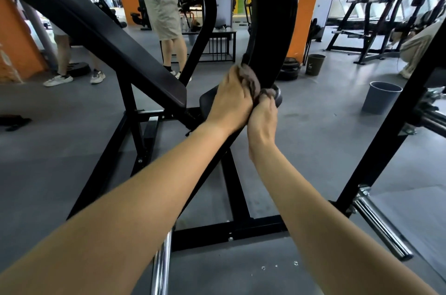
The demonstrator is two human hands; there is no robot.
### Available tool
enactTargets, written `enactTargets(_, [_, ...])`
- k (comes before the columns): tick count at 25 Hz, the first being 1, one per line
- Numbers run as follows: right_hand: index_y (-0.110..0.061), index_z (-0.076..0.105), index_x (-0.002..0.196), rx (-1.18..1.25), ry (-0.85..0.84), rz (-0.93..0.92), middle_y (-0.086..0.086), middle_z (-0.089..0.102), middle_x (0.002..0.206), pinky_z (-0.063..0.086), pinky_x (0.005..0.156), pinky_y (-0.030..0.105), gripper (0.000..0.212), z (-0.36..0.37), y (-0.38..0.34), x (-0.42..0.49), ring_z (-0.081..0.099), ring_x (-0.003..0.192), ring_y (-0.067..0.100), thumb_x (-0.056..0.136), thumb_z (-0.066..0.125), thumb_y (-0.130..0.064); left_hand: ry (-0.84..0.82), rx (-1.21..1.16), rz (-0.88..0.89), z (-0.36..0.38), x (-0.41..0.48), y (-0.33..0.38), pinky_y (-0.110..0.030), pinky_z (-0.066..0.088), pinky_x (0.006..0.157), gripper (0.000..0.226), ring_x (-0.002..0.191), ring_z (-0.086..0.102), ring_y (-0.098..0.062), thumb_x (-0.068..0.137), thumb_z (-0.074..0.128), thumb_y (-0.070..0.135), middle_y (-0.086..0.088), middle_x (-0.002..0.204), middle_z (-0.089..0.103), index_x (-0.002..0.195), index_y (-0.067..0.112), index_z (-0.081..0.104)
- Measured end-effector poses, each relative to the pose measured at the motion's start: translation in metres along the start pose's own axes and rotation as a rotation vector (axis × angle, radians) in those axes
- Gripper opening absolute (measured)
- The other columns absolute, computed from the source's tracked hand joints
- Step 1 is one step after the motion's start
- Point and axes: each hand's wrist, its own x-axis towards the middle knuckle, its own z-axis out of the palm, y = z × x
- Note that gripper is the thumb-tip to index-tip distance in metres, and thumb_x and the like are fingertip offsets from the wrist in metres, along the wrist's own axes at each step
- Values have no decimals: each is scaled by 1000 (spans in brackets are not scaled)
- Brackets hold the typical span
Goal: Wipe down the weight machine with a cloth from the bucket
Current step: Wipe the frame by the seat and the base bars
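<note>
On curved black metal machine arm [268, 29]: one crumpled grey-brown cloth [251, 80], wrapped round.
Left hand [231, 99]: fingers curled, gripping cloth.
Right hand [263, 113]: fingers curled on cloth, lower.

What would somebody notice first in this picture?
In the middle, the left hand and right hand both grip a cloth pressed against the lower end of the machine's curved black bar. A long black pad slants across the upper left, and a grey bucket stands on the floor at the right.
</note>
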Motion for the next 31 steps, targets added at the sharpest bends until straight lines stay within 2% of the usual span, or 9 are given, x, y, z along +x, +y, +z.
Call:
enactTargets(3, [-30,55,144,-40,-85,8,-4,62,140,42,116,43,54,-3,29,-4,55,132,15,104,27,-52,28,-7,-28,8,-22,-36,-41,39,115,47,135,45,-25,102,36,25,-10,145,47,147,11,38])
enactTargets(8, [-28,51,149,-124,-141,77,-3,60,143,40,117,44,56,3,72,-22,52,135,17,106,26,-53,58,24,-108,10,-62,-76,-43,42,109,39,125,49,-26,102,38,20,-10,133,50,138,10,43])
enactTargets(11, [-29,50,149,-237,-239,126,-3,60,141,41,115,44,53,-2,84,-35,53,132,18,107,25,-50,21,41,-135,7,-81,-93,-39,41,112,42,130,47,-22,103,35,22,-6,140,46,145,14,38])
enactTargets(13, [-27,59,135,-263,-275,106,-2,66,127,48,107,44,44,-7,79,-32,61,120,20,107,29,-44,-65,128,-127,-1,-83,-100,-40,41,112,45,130,46,-24,104,32,25,-7,142,43,148,15,33])
enactTargets(16, [-20,63,102,-204,-187,6,9,67,105,51,77,36,31,-11,60,-9,65,91,23,108,35,-32,-202,233,-111,-10,-72,-89,-47,43,109,45,124,46,-28,102,30,25,-10,136,42,144,11,35])
enactTargets(19, [-25,60,95,-227,-113,-69,12,54,103,42,71,35,34,-6,64,1,51,73,14,105,33,-42,-95,85,-157,-6,-51,-65,-44,42,108,31,122,49,-28,105,36,19,-13,131,48,131,5,43])
enactTargets(23, [-22,63,100,-253,-117,-107,11,66,108,53,84,41,39,-4,75,-4,62,88,17,104,29,-40,21,19,-30,10,-49,-72,-47,46,104,34,116,54,-28,101,36,21,-13,125,53,128,4,46])
enactTargets(26, [-28,61,108,-146,-79,-87,0,68,109,56,93,43,25,-4,81,-17,66,102,18,107,37,-33,25,-12,-27,10,-57,-91,-48,45,105,35,119,54,-27,101,35,21,-13,126,54,131,4,44])
enactTargets(31, [-28,50,111,-153,-78,2,-4,66,107,54,83,32,9,-4,103,-45,65,98,14,109,44,-34,24,-72,-90,13,-83,-125,-45,45,109,37,124,53,-20,103,36,25,-5,131,54,137,14,44])
